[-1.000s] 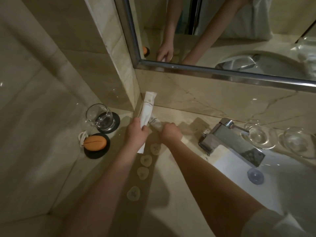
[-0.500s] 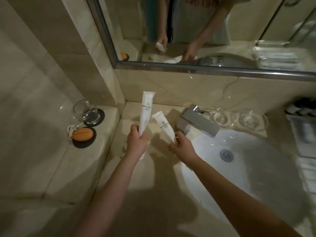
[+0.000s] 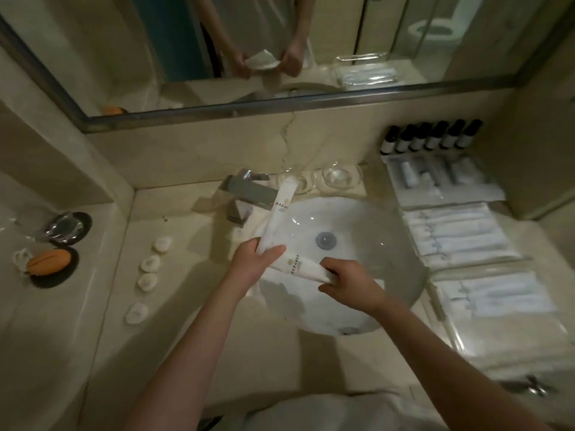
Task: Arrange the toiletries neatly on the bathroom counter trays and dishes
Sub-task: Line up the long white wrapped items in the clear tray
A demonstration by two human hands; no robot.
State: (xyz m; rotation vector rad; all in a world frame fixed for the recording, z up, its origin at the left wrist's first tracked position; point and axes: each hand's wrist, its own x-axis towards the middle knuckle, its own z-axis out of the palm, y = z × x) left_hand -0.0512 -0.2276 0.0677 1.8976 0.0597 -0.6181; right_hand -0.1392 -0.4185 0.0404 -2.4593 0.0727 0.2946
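Note:
My left hand grips the lower end of a long white tube that points up toward the faucet. My right hand holds a second white tube lying almost level, its printed end touching my left hand. Both tubes hang over the white sink basin. Right of the sink, clear trays hold white packets and small items, with a row of dark-capped bottles behind them.
A chrome faucet stands behind the basin, two glass dishes beside it. Several small round soaps lie in a line on the counter at left. Further left sit an orange soap on a black coaster and a glass.
Both hands moved right from the counter's back left corner to above the sink, each carrying its tube. The right-hand tube has tipped from upright to nearly level. The view swung right.

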